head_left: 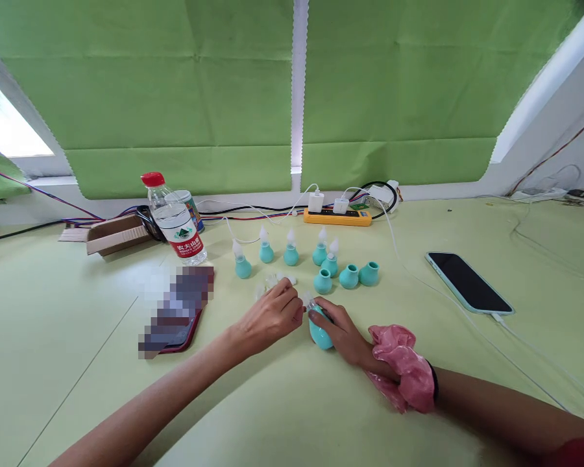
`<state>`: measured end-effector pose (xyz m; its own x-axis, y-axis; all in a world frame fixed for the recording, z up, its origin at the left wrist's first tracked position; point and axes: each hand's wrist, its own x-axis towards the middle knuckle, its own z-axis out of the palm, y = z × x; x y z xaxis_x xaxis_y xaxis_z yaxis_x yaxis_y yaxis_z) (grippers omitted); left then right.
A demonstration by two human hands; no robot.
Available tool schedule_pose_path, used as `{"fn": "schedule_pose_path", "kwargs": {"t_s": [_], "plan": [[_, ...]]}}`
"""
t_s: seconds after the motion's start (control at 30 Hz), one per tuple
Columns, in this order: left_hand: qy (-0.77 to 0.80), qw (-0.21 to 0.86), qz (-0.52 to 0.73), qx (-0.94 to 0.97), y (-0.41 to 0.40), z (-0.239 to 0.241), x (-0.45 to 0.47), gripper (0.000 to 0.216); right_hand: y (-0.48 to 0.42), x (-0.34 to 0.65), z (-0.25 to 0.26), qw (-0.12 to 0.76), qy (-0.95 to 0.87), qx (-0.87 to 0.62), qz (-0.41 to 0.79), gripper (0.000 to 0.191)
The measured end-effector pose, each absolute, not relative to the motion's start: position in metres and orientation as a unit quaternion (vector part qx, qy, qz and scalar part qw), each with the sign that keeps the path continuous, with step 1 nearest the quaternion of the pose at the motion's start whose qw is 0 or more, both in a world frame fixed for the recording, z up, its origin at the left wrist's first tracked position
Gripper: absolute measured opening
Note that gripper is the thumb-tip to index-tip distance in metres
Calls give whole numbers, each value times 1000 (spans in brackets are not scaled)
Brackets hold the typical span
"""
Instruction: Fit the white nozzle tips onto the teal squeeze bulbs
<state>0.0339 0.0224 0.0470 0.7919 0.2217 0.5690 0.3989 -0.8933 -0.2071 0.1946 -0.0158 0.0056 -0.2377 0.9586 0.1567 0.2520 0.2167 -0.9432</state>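
My right hand [343, 331] is wrapped round a teal rubber squeeze bulb [320, 332], its neck tilted up to the left. A clear plastic piece [308, 300] shows at the bulb's neck. Close beside that neck is my left hand [277, 308], fingers closed in a pinch; what they hold is hidden. Just behind it lie small clear plastic parts [267, 283], partly covered. Farther back, several teal bulbs [291, 255] stand upright with clear pointed tips fitted. Three open-necked bulbs [349, 277] without tips stand to their right.
A red-capped water bottle [178, 227], a tin [189, 206] and a cardboard tray [119, 235] stand back left. A phone [180, 318] lies left, another phone [470, 282] right, with a white cable [438, 295]. An orange power strip [338, 217] lies along the back.
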Motion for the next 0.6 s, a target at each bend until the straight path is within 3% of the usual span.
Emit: {"fn": "schedule_pose_path", "kwargs": {"t_s": [0.17,0.3,0.4,0.6], "plan": [[-202,42,-332,-920,20,52,34,13,-14,194,1,432,-623,-456,465,25],[-211,13,-333,-919,23,52,32,13,-13,195,0,423,-624,-449,478,26],[-200,38,-329,-922,24,45,33,13,-13,196,1,416,-640,-448,465,25],[-182,207,-349,-896,21,36,32,11,-13,196,3,435,-637,-447,452,25]]}}
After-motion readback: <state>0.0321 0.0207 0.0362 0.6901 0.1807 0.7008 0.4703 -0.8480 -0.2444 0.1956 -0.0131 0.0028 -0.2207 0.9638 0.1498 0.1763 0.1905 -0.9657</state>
